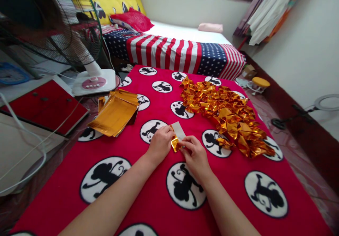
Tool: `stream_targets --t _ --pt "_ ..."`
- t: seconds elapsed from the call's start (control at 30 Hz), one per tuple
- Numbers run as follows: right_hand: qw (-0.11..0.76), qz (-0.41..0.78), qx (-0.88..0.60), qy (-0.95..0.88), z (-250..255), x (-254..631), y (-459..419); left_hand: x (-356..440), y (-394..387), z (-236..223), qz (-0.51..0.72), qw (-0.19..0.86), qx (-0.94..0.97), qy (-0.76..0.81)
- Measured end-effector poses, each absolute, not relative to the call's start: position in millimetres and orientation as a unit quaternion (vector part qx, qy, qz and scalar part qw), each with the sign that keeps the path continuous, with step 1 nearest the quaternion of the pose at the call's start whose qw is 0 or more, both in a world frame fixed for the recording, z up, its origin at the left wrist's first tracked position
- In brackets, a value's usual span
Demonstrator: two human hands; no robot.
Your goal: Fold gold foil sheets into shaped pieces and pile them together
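Note:
Both hands meet at a small sheet of gold foil paper (179, 131), part folded over, with its pale back showing on the far side and a gold flap nearer me. My left hand (161, 139) pinches the sheet's left edge. At the right edge, the thumb and fingers of my right hand (194, 153) grip the gold flap. Left of my hands lies a stack of flat gold foil sheets (116, 112). To the right is a large heap of folded gold foil pieces (225, 112), shiny and crumpled in shape. My fingers hide part of the sheet.
A red cloth with black-and-white monkey circles (148, 197) covers the work surface. On the left stands a fan (94, 82) beside a red panel (45, 103). A bed with a striped cover (164, 54) is behind. A yellow stool (261, 82) stands at the right.

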State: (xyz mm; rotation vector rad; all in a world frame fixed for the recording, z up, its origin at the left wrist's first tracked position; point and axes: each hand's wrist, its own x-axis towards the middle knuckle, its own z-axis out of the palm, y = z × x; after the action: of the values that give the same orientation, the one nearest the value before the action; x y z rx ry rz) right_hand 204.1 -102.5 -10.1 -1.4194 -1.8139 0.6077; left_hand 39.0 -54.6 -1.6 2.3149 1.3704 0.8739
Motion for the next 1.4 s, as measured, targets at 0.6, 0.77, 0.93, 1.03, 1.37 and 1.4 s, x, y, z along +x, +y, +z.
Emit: stream_targets --t 0.6,0.77,0.93,1.03,1.37,1.4 --pt "0.381 0.245 -0.551 -0.701 -4.6 204.5 -105.7 31.8 -80.1 -2.0 0.32 0.197 0.793 0.479" --pt "0.376 0.253 -0.547 -0.704 -5.6 205.1 -106.9 24.9 -74.3 -5.6 0.326 0.215 0.798 0.459" --pt "0.392 0.26 -0.548 -0.692 -5.5 204.3 -109.1 19.5 -73.6 -1.6 0.33 0.252 0.791 0.449" --pt "0.412 0.271 -0.543 -0.679 -2.2 204.1 -109.5 18.5 -75.1 0.6 0.327 0.259 0.79 0.45" --pt "0.422 0.27 -0.566 -0.654 5.0 201.8 -102.9 18.0 -74.3 0.5 0.325 0.257 0.792 0.448" --pt "0.42 0.269 -0.571 -0.652 5.2 201.4 -102.5 18.2 -74.5 0.3 0.324 0.256 0.792 0.449"
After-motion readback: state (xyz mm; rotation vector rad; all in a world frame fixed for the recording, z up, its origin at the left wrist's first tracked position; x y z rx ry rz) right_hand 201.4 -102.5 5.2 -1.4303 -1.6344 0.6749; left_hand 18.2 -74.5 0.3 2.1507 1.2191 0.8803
